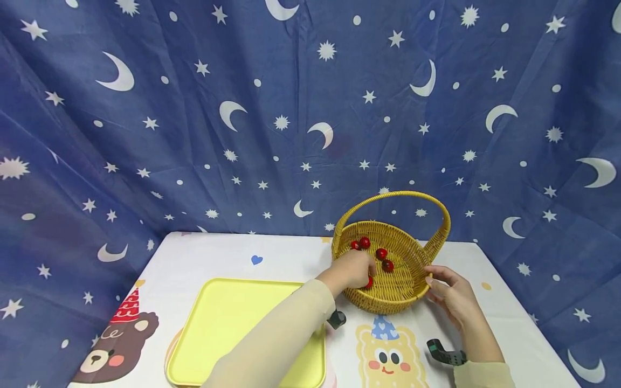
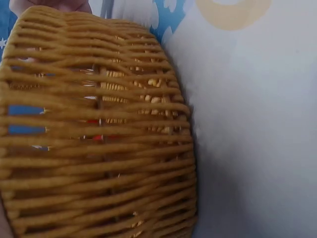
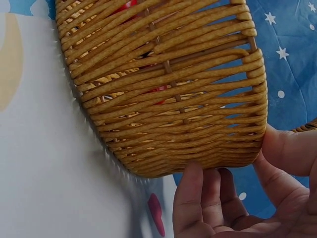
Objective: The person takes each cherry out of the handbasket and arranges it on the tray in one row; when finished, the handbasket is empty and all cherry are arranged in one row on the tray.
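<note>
A yellow woven basket (image 1: 385, 306) with a tall arched handle stands toward the back right of the table. Several small, round, glossy red fruits (image 1: 381, 253) lie inside it. My left hand (image 1: 350, 268) reaches over the near left rim into the basket, its fingers bent downward. One red fruit (image 1: 369, 282) shows right beside those fingers; the fingertips are hidden, and I cannot tell whether they hold anything. At the right side, my right hand (image 1: 451, 293) pinches the basket's rim between thumb and fingers. The right wrist view shows the fingers (image 3: 188, 198) against the woven wall.
A shallow yellow tray (image 1: 242, 312) lies to the left of the basket, partly covered by my left forearm. The white tablecloth (image 1: 291, 258) carries printed bears and hearts. Behind the table hangs a blue curtain (image 1: 271, 178) with moons and stars.
</note>
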Demonstrator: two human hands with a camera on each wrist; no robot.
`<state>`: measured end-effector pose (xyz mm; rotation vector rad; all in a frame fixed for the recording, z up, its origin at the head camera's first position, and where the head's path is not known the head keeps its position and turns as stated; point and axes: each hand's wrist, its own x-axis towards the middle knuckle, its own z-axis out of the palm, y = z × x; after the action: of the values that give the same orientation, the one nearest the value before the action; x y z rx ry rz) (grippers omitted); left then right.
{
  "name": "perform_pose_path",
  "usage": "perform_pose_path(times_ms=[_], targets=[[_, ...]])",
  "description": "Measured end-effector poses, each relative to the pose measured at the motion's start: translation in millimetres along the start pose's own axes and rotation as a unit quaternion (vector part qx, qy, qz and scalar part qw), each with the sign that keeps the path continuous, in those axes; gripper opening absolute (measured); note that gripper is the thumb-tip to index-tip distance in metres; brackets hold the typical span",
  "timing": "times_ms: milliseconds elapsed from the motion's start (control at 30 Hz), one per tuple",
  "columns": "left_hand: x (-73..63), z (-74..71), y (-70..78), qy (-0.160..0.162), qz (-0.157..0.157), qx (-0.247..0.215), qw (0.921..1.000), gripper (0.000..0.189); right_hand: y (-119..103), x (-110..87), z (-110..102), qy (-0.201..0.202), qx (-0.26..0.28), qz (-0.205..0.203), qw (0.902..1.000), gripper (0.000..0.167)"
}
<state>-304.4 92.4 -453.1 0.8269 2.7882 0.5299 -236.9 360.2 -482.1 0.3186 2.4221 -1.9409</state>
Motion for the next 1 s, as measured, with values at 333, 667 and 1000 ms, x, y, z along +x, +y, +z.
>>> perform_pose_path(times_ms=[333, 667, 1000], targets=[[1.8, 2.2, 3.5, -0.047, -0.014, 0.007, 0.9988, 0.027, -0.4, 2.9, 0.9, -0.002, -0.007, 0.008, 0.9999, 0.035], [4.5, 6.0, 2.2, -0.006, -0.005, -0.009, 0.9999, 0.019, -1.9, 2.8, 0.9, 0.006, -0.006, 0.013, 0.9999, 0.035], [2.6, 0.9, -4.7, 0.053, 0.043, -0.17, 0.983, 0.038, 1.1, 2.0, 0.6, 0.01, -0.006, 0.015, 0.9998, 0.035]])
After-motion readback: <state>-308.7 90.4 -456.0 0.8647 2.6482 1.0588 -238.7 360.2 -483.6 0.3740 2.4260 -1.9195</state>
